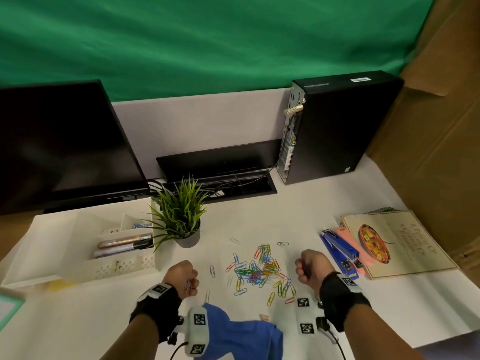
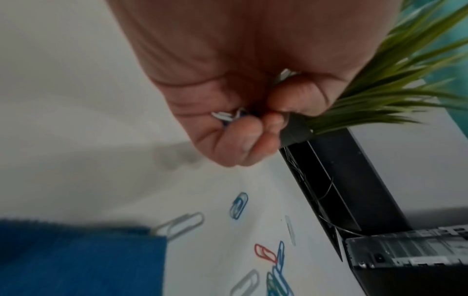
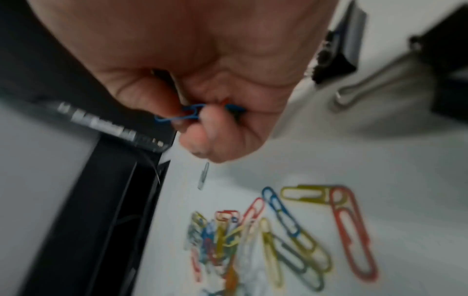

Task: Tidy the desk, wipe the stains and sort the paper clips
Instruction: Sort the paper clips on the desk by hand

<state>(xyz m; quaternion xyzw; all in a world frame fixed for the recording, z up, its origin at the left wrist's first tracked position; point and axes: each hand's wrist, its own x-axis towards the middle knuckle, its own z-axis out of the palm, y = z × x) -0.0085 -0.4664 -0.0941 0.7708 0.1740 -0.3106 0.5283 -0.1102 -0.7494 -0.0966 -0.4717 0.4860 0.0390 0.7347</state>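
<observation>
A loose pile of coloured paper clips (image 1: 259,271) lies on the white desk between my hands. My left hand (image 1: 185,278) hovers left of the pile, its fingers curled round a few white and blue clips (image 2: 228,116). My right hand (image 1: 307,267) is to the right of the pile, fist closed, gripping blue clips (image 3: 182,116). A blue cloth (image 1: 241,333) lies crumpled at the near edge, below my left hand. A white desk organiser (image 1: 85,253) at the left holds pens and some blue clips (image 1: 141,226) in a small compartment.
A potted green plant (image 1: 181,216) stands behind the pile. A monitor (image 1: 57,146) sits at the back left, a black computer tower (image 1: 335,126) at the back right. A blue stapler (image 1: 340,253), a pink case and a cookbook (image 1: 397,242) lie at the right.
</observation>
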